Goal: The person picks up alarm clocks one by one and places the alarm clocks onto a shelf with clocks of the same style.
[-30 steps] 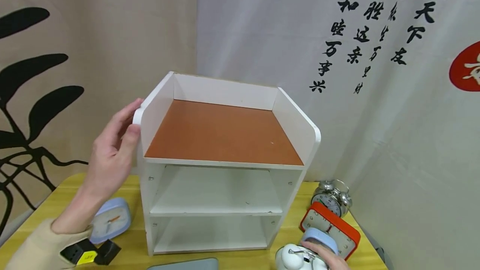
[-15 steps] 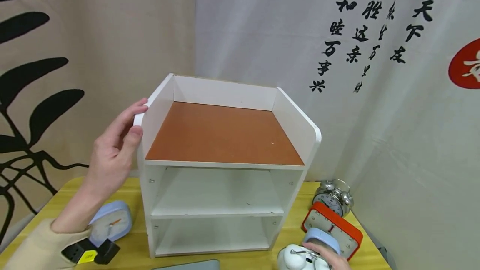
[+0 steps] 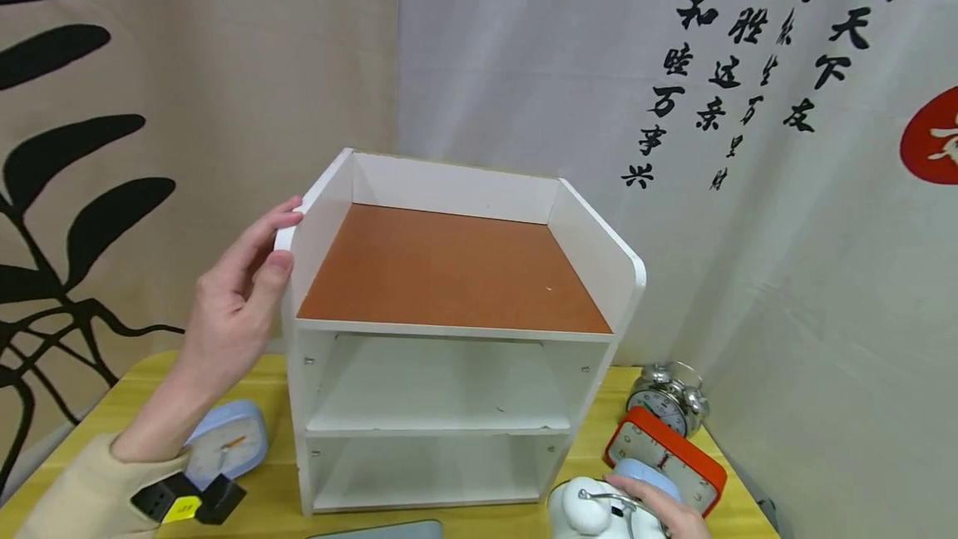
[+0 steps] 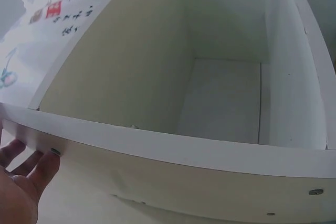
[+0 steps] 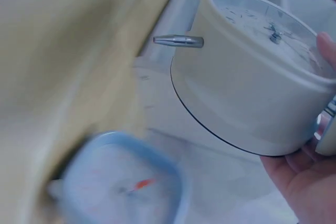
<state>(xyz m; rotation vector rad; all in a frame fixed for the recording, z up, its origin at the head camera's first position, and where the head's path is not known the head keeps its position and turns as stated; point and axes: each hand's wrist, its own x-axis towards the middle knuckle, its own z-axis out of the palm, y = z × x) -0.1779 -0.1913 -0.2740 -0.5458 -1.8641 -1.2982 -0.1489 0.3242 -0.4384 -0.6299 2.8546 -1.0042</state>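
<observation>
A white shelf unit with a brown top board stands on the yellow table. My left hand touches the upper front corner of its left side panel with outstretched fingers, the thumb lower on the front edge. In the left wrist view, the fingertips lie against the panel's outer face. My right hand holds a white twin-bell alarm clock right of the shelf. The right wrist view shows the clock's round body tilted, its metal feet sticking out, with fingers under and over its rim.
A red clock and a silver twin-bell alarm clock stand at the table's right side. Beside my right hand is a light blue clock, partly covered. Another light blue clock sits left of the shelf. A grey flat object lies at the front.
My left fingertips have moved a little up and over the panel's corner edge. The white clock and my right hand have shifted slightly, covering more of the blue clock behind them.
</observation>
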